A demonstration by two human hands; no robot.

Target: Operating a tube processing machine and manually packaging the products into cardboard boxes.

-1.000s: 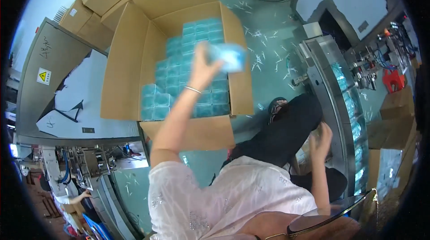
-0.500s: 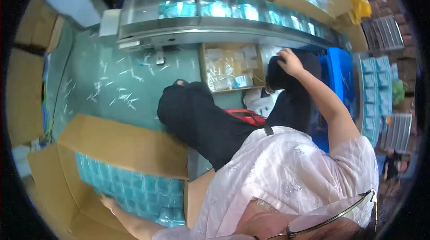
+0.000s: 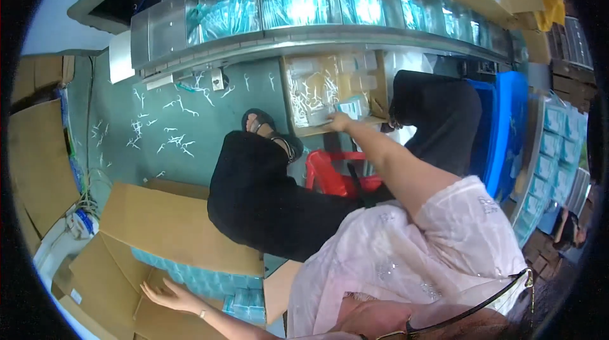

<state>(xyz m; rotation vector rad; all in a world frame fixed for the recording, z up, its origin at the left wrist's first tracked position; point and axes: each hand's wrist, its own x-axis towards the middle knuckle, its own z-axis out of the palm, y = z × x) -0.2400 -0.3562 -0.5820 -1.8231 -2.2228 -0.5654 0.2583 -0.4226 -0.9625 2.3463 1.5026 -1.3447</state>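
The right hand [image 3: 340,122] reaches to the near edge of a shallow cardboard box [image 3: 304,131] on the green floor [image 3: 120,102], its fingers partly curled beside a clear plastic box [image 3: 320,115]; whether they grip it cannot be told. A white-and-teal pack [image 3: 351,107] lies just beyond the fingers, in the same shallow box as loose white plastic picks [image 3: 311,91]. The left hand [image 3: 171,297] is empty, its fingers spread, over a large open carton [image 3: 181,222], just beside the teal-tinted clear boxes [image 3: 212,280] packed inside. Between the hands are the person's black trousers [image 3: 266,213] and a red plastic stool [image 3: 327,174]. Beyond the shallow box, a metal trough [image 3: 298,39] curves across the view, with slim teal pieces [image 3: 298,7] in its compartments. More white picks lie scattered across the floor. At the right, past the person's knee, stands a blue plastic bin [image 3: 509,118], with stacked white-and-teal packs [image 3: 552,143] farther out
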